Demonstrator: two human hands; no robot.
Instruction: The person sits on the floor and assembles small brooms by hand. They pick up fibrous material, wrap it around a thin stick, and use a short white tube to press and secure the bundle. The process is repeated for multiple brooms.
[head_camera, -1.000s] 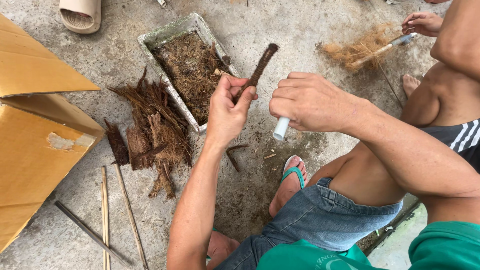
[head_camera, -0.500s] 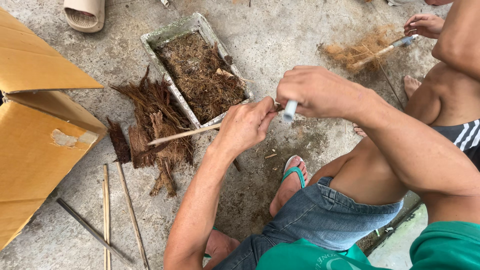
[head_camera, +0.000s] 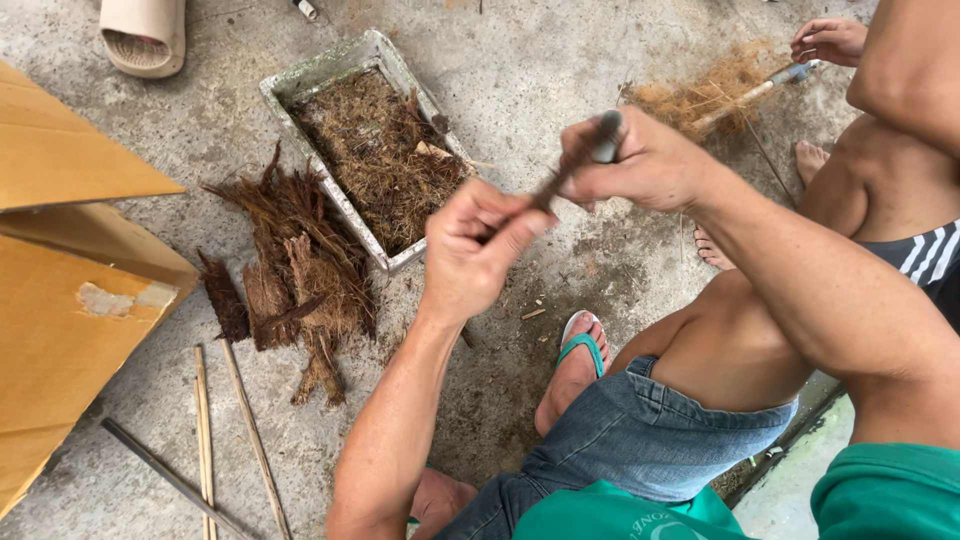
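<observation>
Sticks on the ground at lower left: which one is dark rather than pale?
The dark stick, lying slanted nearest the cardboard; the two pale sticks beside it are light tan.

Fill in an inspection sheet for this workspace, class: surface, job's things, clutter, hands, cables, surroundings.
Surface: bare concrete floor, dusty, strewn with fibre bits.
Job's things: thin dark stick held between both hands; grey tray of brown fibre; husk pile beside it.
Clutter: thin wooden sticks; cardboard box; beige sandal.
Hands: left hand pinches the stick's lower end; right hand closed on a pale-handled tool at its top.
Cables: nothing seen.
Surroundings: another person's hand working fibre.
</observation>
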